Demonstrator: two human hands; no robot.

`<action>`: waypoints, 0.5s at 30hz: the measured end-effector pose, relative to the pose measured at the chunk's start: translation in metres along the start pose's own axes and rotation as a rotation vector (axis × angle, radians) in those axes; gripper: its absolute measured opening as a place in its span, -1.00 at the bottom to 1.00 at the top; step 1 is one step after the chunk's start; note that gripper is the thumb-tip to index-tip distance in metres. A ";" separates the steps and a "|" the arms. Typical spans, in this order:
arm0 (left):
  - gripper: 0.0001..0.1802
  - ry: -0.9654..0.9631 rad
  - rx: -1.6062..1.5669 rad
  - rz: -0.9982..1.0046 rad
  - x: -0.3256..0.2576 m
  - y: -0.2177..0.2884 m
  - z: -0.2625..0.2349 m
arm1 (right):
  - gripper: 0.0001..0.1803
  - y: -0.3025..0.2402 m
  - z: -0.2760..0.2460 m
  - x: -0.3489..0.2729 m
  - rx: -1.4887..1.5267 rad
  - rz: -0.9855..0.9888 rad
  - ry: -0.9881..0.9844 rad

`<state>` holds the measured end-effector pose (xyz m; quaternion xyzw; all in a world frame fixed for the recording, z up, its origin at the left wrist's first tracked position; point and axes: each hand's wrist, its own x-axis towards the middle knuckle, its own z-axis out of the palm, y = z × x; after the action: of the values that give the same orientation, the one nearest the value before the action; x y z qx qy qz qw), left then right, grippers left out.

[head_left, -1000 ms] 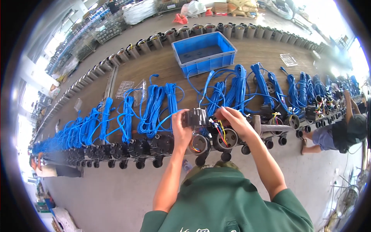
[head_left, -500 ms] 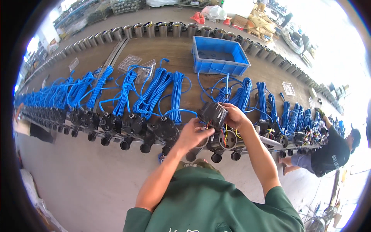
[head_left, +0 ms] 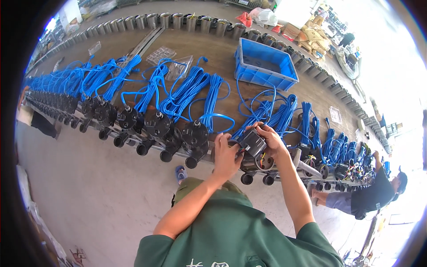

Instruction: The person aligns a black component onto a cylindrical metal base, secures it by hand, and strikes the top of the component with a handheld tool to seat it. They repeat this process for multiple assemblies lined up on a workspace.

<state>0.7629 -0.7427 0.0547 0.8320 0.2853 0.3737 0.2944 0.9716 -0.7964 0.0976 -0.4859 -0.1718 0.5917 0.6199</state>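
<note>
My right hand [head_left: 272,141] grips a black plastic cover [head_left: 252,143] from its right side and holds it tilted over the bench edge. At the cover's left edge, my left hand [head_left: 226,155] has its fingers closed around something hidden, with a dark part showing by the fingertips. Coloured wires [head_left: 263,159] show below the cover, above an open round metal housing [head_left: 266,164]. Blue cable [head_left: 258,116] lies coiled just behind my hands. Left of them stands a black-capped unit [head_left: 195,134] with a pipe stub pointing down.
A blue crate [head_left: 266,66] sits on the brown bench [head_left: 209,53], with metal cylinders [head_left: 205,24] lined up along the far edge. Several black-capped units [head_left: 129,119] and blue cable bundles [head_left: 184,95] run leftward. Clear plastic trays [head_left: 179,69] lie behind. At right another person [head_left: 378,191] works.
My view has shifted left along the bench edge, so the bench contents sit differently. The black cover has turned in my right hand, showing more of its flat side, and my left hand stays beside it.
</note>
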 end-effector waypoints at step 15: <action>-0.24 -0.159 0.012 -0.070 -0.028 -0.031 -0.001 | -0.81 0.050 -0.004 0.009 -0.213 -0.392 0.186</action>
<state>0.7390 -0.7410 0.0208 0.8502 0.2923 0.2943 0.3241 0.9488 -0.7986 0.0519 -0.5584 -0.2665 0.3915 0.6812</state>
